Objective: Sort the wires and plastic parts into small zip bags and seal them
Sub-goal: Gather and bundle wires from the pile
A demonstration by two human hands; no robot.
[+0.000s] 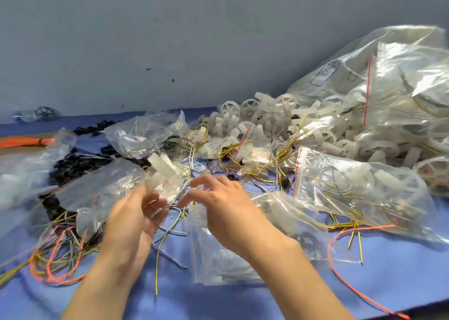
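While L hand (132, 216) seemingly grips zip bag (167, 175) | R hand (226, 204) just beside, fingers spread, empty

Film of zip bags (359, 193): clear plastic, glossy, crinkled. White plastic parts (267, 110): translucent, matt. Insulation on wires (56, 254): smooth, coloured. Blue tabletop (401, 271) covering: matt, smooth. Grey wall (170, 40): matt, scuffed.

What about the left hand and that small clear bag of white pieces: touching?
Touching. In the head view the left hand curls its fingers round the lower edge of the small clear bag, though blurred.
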